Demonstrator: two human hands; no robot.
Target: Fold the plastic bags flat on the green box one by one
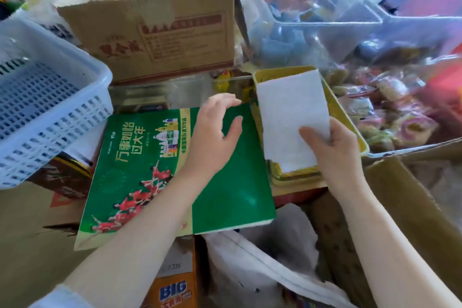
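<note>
Nearest the camera, a heap of loose white plastic bags (250,265) lies below the near edge of the green box, with an orange carton (172,290) printed "BIG" to its left and a brown cardboard wall (405,207) to its right.

The green box (225,182) lies flat in the centre, its printed face up, with a bare green panel on its right half. The left hand (215,130) hovers over this panel. Its fingers are spread and relaxed, holding nothing. Whether the palm touches the box cannot be told.

The right hand (332,147) is just right of the box. It pinches the lower edge of a folded white plastic bag (292,117), thumb on the upper face, fingers beneath. The bag forms a flat rectangle. It is held above a yellow tray (350,122) that stands beside the right edge of the box. A further white piece (297,166) lies in the tray under the held bag.

To the left, a pale blue slotted basket (50,112) stands just beside the box's left corner.

Farther back, an open brown cardboard carton (160,32) with red print holds packets. To its right, clear plastic bins (350,20) hold blue and mixed wrapped goods, which are blurred.
</note>
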